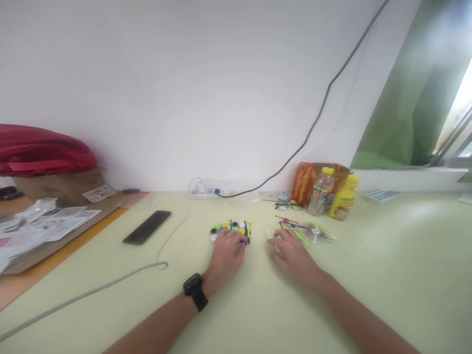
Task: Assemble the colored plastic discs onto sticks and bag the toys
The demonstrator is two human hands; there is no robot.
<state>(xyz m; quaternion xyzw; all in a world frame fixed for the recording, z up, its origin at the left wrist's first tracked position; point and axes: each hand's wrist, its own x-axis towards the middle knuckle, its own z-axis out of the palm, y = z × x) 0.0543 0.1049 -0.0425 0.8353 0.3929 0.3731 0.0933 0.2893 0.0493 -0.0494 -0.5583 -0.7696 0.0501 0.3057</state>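
My left hand (225,253) rests with curled fingers over a cluster of small coloured plastic discs (235,224), in green, black, white and yellow. Beside its fingertips, thin coloured plastic sticks (248,231) stand close together in a row. A bit of blue shows at those fingertips, but what they grip, if anything, is hidden. To the right, my right hand (293,255) pinches a white plastic stick (268,233) between thumb and fingers, just above the table. Behind that hand lies a loose pile of coloured plastic sticks (315,231), some with wider ends.
A black phone (147,227) and a grey cable (110,283) lie at the left. Glasses (289,206), a clear bottle (320,194) and a yellow bottle (343,199) stand behind the pile. A power strip (204,192) sits by the wall; papers (47,226) lie far left.
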